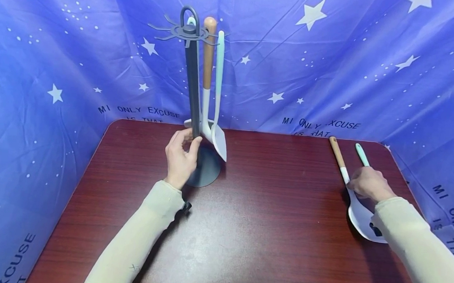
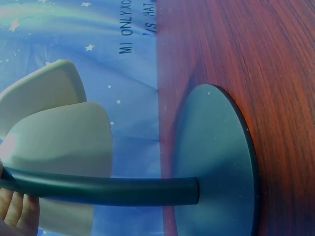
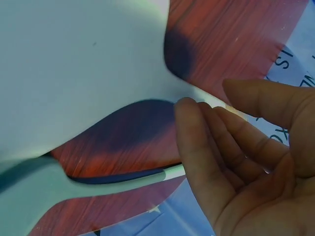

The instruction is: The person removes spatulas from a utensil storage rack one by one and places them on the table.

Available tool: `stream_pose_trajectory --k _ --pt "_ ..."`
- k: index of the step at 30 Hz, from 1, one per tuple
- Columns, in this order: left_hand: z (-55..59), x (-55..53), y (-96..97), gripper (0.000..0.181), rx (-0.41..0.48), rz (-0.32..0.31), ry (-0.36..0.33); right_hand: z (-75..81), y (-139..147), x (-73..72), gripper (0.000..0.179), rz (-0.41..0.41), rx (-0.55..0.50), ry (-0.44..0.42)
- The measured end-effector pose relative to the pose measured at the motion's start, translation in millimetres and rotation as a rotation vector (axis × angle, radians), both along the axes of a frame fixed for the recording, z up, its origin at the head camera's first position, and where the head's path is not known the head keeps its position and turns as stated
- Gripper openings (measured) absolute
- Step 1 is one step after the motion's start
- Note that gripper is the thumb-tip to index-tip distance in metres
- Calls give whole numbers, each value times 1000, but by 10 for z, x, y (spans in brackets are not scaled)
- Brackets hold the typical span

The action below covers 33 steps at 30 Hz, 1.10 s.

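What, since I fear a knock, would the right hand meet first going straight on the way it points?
Probably the wood-handled utensil on the table: the right hand points at its narrow neck, though I can't tell whether any gap separates them.

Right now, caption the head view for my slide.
Left hand grips dark stand; right hand hovers near wooden-handled utensil.

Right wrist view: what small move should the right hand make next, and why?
Probably close the right hand on the neck of the wooden-handled utensil beneath it: thumb and fingers are parted near that neck, while the left hand grips the utensil stand.
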<state>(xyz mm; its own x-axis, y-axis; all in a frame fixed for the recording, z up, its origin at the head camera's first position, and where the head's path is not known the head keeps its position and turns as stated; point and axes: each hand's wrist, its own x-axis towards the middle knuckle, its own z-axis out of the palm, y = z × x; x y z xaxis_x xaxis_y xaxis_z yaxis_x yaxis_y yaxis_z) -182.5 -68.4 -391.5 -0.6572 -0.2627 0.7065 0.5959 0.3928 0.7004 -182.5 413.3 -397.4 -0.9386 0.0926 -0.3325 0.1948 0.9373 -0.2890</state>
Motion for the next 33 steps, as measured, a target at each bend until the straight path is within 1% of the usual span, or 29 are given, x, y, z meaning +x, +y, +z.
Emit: stream_pose_trajectory --k 3,6,9,11,14,17,21,24,27,31,33 --pt "-2 3 1 17 -6 5 -2 -12 -44 0 22 7 -13 22" --pt "0 5 6 17 -5 8 -1 -10 -105 2 21 30 -13 53" --pt "-21 -10 4 17 0 6 0 -9 -183 7 19 49 -10 90" --pt "-63 -38 -3 17 1 8 3 -12 -235 8 19 63 -21 114" --pt "-162 -104 -27 17 1 9 6 -26 -302 7 17 78 -27 152" --pt "-261 -169 -58 17 2 10 -6 -38 -353 6 17 89 -43 178" --pt "-325 -206 -89 16 -2 4 -25 -57 -424 5 17 80 -53 192" --pt "-334 -207 -98 16 -1 -2 -25 -64 -487 5 17 80 -52 207" --pt "-331 -209 -96 16 4 -3 -24 -65 -552 14 16 85 -74 224" --pt "-321 -212 -80 16 4 7 -3 -72 -641 27 17 85 -129 253" --pt "-280 -189 -59 16 4 10 -4 -84 -684 28 17 86 -174 276"
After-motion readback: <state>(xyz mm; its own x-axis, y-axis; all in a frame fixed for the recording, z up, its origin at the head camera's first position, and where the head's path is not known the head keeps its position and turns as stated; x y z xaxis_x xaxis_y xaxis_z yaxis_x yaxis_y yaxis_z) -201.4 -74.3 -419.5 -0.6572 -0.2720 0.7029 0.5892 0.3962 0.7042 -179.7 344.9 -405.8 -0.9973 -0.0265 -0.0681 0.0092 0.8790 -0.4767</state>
